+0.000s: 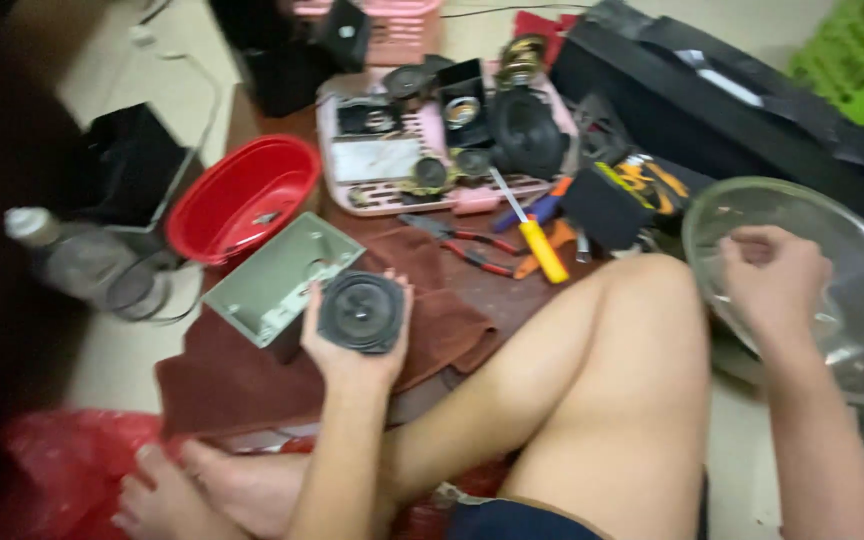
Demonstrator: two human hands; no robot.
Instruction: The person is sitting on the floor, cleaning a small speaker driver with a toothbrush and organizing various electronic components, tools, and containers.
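Two hands: both busy above the person's bent knee.
Left hand (352,345): cupped around a round black speaker (360,312), held face up just over the brown cloth (242,380).
Right hand (772,285): fingers curled inside the clear glass bowl (852,300); what they grip cannot be told.
Grey box (277,280): open, touching the speaker's left side.
Red bowl (242,195): beyond the box.
Yellow-handled screwdriver (537,240): farther back, beside the pliers (467,245).

A home floor turned into a makeshift electronics repair spot. A person sits barefoot on the pale tiled floor (117,365) among loose speaker parts (522,130), a pink tray (382,160) of components, pliers (472,245), a yellow-handled screwdriver (537,240), a red plastic basin (242,195) and a brown cloth (242,375).
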